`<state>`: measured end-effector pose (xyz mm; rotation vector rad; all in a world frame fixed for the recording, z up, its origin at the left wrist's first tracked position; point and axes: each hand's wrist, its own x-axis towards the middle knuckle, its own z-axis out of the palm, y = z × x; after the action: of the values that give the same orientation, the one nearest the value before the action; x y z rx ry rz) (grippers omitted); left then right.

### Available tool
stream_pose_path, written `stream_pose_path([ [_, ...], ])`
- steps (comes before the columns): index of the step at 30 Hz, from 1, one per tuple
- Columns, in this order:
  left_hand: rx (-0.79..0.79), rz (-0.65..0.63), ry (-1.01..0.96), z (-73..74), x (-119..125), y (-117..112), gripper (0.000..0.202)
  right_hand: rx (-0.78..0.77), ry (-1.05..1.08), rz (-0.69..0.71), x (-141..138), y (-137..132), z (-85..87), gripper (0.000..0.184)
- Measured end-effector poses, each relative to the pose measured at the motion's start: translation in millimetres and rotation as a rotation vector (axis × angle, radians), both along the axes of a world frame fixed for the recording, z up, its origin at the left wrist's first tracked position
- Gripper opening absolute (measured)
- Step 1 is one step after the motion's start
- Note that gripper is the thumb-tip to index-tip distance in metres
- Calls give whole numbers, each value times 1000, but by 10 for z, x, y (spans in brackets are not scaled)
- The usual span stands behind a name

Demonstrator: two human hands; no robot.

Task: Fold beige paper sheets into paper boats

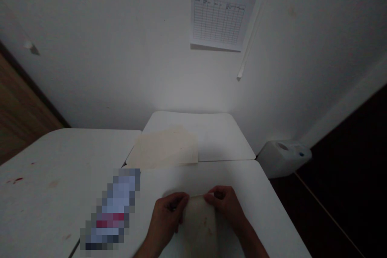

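Observation:
A pale beige sheet, cloth or paper, lies on the white table right in front of me. My left hand pinches its far left edge with curled fingers. My right hand pinches the far right edge in the same way. The two hands are close together, a short gap between their fingertips. The sheet's near part runs out of view at the bottom.
A stack of cream sheets lies on a second white table against the wall. A blurred-out object sits left of my hands. Another white table stands left, a white bin right, a printed chart on the wall.

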<state>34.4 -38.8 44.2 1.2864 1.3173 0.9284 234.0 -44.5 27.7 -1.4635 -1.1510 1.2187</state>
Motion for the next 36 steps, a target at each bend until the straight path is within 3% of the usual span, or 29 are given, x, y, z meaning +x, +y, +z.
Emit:
stream_pose_path([
  [11, -22, -9, -41, 45, -50, 48, 43, -46, 210, 69, 110, 15, -53, 41],
  [20, 4, 9, -52, 58, -34, 46, 42, 75, 198, 59, 48, 18, 13, 41],
  [29, 66, 18, -16, 45, -73, 47, 36, 58, 155, 32, 66, 2, 60, 35],
  [36, 46, 3, 39, -30, -86, 59, 39, 72, 137, 30, 60, 9, -14, 32],
])
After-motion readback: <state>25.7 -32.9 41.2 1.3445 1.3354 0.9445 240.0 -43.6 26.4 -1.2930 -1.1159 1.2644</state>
